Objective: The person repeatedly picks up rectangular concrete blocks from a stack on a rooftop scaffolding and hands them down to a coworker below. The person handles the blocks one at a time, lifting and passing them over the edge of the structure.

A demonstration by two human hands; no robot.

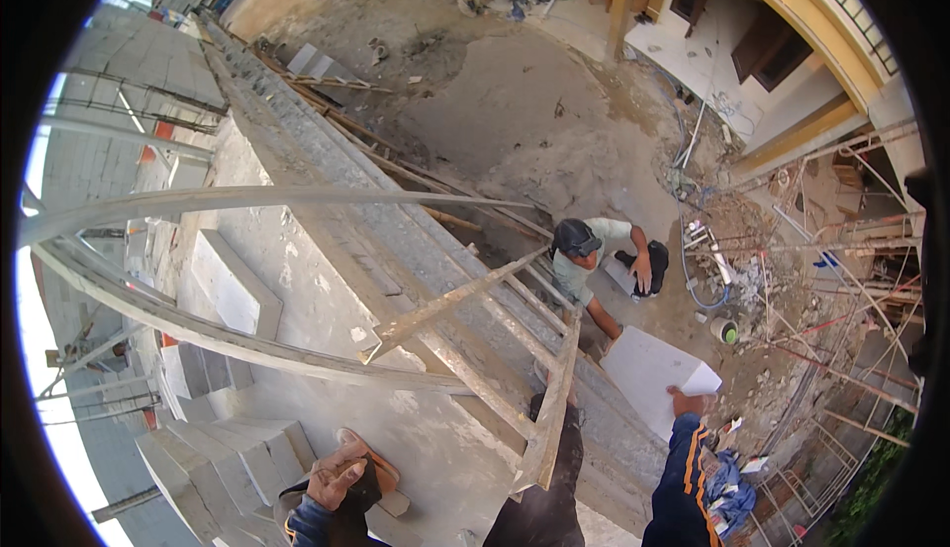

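Note:
My right hand (690,401), at the end of a dark blue sleeve with orange stripes, grips the near right edge of a white lightweight building block (648,374). A co-worker (594,250) in a dark cap and pale shirt crouches lower down, with one hand at the block's far left edge. The co-worker's other hand rests near their knee. My left hand (334,481) is over my bent leg, close to my sandalled foot (381,463). Its fingers are loosely bent and a little apart, with nothing visible in them.
A metal ladder (485,389) leans on the concrete ledge beside me. Curved metal bars (297,196) cross in front. Several pale blocks (223,458) stand stacked at left. Below lie sandy ground (524,111), a bucket (724,330) and scaffolding (841,280) at right.

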